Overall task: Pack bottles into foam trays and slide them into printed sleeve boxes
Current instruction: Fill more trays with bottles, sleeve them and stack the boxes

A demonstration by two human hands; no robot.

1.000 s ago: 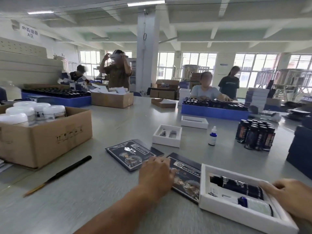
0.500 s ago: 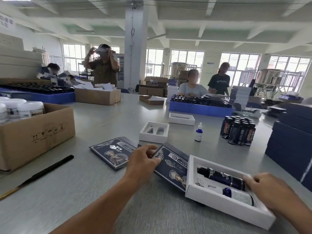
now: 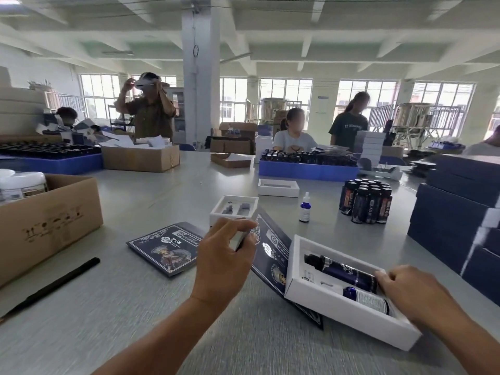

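Between hands: left fingers (image 3: 244,226) pinch sleeve box (image 3: 270,255); right fingers (image 3: 385,280) grip foam tray (image 3: 324,301).

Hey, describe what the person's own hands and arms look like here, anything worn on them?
Both are bare. The left hand and its forearm show no glove, ring, watch or sleeve as far as the bottom edge of the picture. The right hand and its forearm are equally uncovered, with no wristband or sleeve in view. Fingernails look short and unpainted, though the blur hides finer detail.
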